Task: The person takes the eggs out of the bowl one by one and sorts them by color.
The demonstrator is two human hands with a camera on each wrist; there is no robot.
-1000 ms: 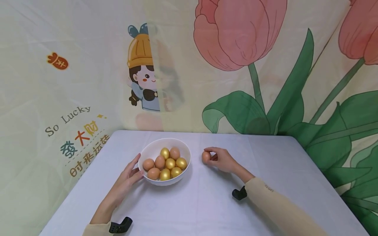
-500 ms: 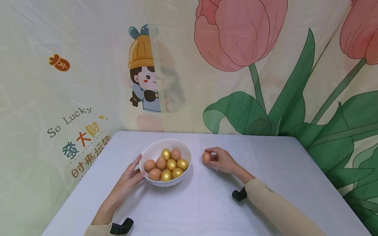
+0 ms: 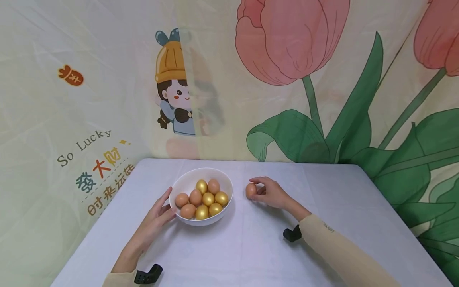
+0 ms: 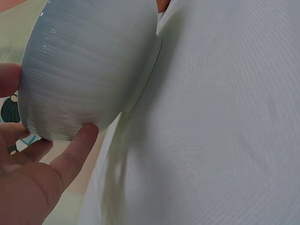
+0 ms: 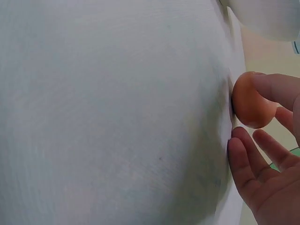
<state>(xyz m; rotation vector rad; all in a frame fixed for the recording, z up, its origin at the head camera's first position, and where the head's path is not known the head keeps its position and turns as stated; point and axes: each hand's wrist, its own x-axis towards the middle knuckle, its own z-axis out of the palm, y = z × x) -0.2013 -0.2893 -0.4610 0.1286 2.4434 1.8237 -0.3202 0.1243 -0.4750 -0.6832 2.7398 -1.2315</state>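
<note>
Egg [image 3: 251, 191], the brown kind, pinched in our right hand [image 3: 271, 194]
We've got it just to the right of our white bowl [image 3: 183, 184], thumb and finger on the shell, though we can't really tell if it's touching the white tabletop [image 3: 222, 255]. Our left hand [image 3: 155, 217] isn't gripping, just fingers spread and resting against the bowl's outer left side. Inside we count four more brown eggs [image 3: 195, 197] and five shiny gold eggs [image 3: 208, 199], all bunched together.

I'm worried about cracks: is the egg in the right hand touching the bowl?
Apart. The head view shows a strip of tablecloth between that egg and the bowl.
</note>
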